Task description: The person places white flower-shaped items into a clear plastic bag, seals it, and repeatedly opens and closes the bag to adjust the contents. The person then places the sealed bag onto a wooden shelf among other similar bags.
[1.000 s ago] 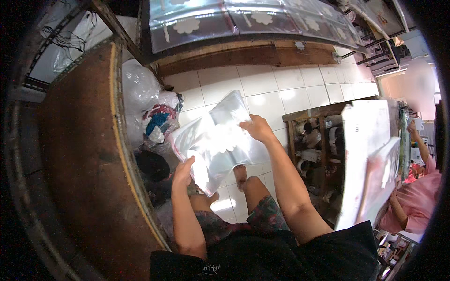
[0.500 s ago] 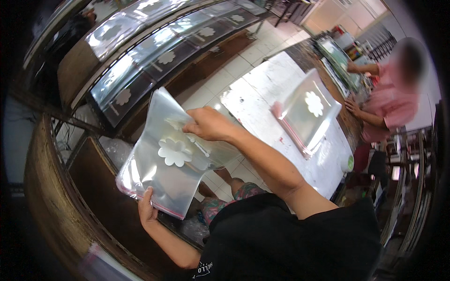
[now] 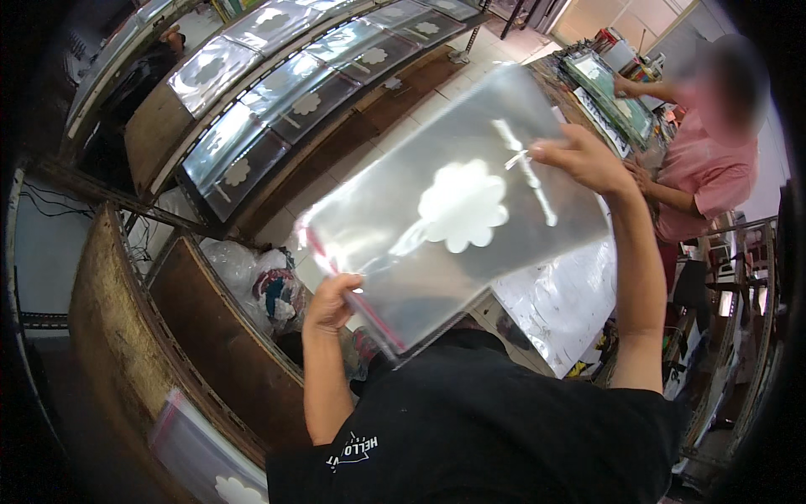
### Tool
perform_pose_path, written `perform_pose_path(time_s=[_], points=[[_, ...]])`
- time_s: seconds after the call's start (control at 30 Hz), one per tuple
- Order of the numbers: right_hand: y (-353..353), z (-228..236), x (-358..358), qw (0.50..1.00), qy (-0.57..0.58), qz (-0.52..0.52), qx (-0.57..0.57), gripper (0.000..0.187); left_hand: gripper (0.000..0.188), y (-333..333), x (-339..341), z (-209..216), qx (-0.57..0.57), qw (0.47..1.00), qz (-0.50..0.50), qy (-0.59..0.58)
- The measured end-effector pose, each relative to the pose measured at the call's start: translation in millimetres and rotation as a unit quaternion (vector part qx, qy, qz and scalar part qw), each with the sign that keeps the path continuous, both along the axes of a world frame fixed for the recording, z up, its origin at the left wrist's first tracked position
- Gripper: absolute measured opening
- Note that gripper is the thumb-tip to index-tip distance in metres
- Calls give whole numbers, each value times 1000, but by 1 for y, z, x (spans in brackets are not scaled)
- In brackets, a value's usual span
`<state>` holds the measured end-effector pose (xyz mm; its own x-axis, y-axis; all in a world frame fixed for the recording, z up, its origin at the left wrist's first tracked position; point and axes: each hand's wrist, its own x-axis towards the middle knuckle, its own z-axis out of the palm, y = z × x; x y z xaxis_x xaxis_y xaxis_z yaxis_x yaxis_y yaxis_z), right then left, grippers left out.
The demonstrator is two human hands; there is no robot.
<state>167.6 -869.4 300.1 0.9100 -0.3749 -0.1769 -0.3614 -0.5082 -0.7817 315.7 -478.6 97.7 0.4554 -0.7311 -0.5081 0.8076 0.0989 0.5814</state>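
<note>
A clear plastic bag [image 3: 395,231], possibly a stack of several, is stretched out in front of me. It bears a white flower print [image 3: 463,207] with a stem and a separate white line of print, and a pink-red strip runs along its lower-left edge. At that strip my left hand [image 3: 330,304] pinches the bag with the thumb on top. My right hand [image 3: 588,164] grips the far right part, close to the white line of print. The bag slants, its right end higher in view, and covers much of the table behind it.
A white-topped table [image 3: 571,307] lies behind the bag. At left, long racks carry rows of printed clear bags [image 3: 306,102]. Wooden boards [image 3: 222,311] stand nearby, with another printed bag [image 3: 201,449] at lower left. A person in pink [image 3: 701,181] works over a screen frame [image 3: 617,97].
The bag has swung up and rightward and is now spread flat between both hands. My right hand has moved far right; my left hand has shifted right and up, keeping hold of the strip edge.
</note>
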Motion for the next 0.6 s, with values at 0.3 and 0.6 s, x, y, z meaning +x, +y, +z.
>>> perform_pose_path(time_s=[0.3, 0.6], points=[[-128, 17, -83, 990, 87, -114, -9, 60, 28, -149, -92, 28, -55, 993, -98, -21], [-244, -25, -136, 963, 146, -196, -115, 61, 24, -264, -183, 23, -50, 993, -101, -36]])
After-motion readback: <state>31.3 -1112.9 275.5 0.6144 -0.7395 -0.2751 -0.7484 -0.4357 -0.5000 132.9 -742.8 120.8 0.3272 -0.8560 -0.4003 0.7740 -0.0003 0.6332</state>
